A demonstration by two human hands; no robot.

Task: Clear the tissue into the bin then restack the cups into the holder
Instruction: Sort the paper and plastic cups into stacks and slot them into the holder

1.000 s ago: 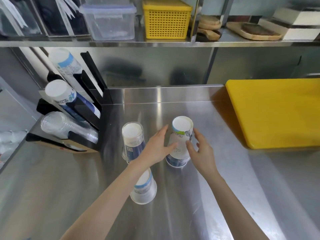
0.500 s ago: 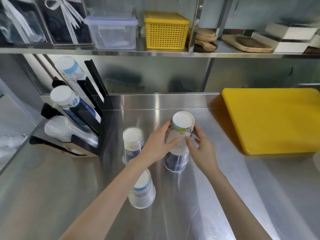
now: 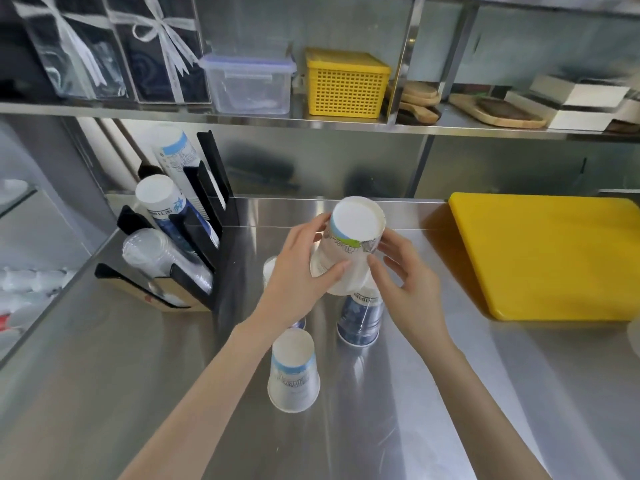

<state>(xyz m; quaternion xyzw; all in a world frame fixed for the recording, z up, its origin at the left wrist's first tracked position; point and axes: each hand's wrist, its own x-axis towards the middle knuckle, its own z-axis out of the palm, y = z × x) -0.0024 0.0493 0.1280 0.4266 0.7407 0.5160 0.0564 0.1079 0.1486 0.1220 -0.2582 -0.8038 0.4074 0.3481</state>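
Observation:
My left hand (image 3: 301, 271) and my right hand (image 3: 407, 271) together hold an upside-down white paper cup (image 3: 349, 244), lifted and tilted above a dark blue cup (image 3: 360, 320) that stands upside down on the steel counter. Its lower rim still overlaps the blue cup's top. A white and light-blue cup (image 3: 293, 374) stands upside down nearer to me. Another cup (image 3: 268, 271) is mostly hidden behind my left hand. The black cup holder (image 3: 207, 216) at the left carries stacks of paper cups and clear plastic cups. No tissue or bin is in view.
A yellow cutting board (image 3: 547, 258) lies on the counter to the right. The shelf above holds a yellow basket (image 3: 346, 83), a clear lidded box (image 3: 247, 84), wooden boards (image 3: 498, 110) and ribboned packages. The counter's left edge (image 3: 45, 299) drops off beside the holder.
Both hands closed on the white cup and raised it off the dark blue cup beneath, tilting it. The camera view tipped upward, showing more of the shelf.

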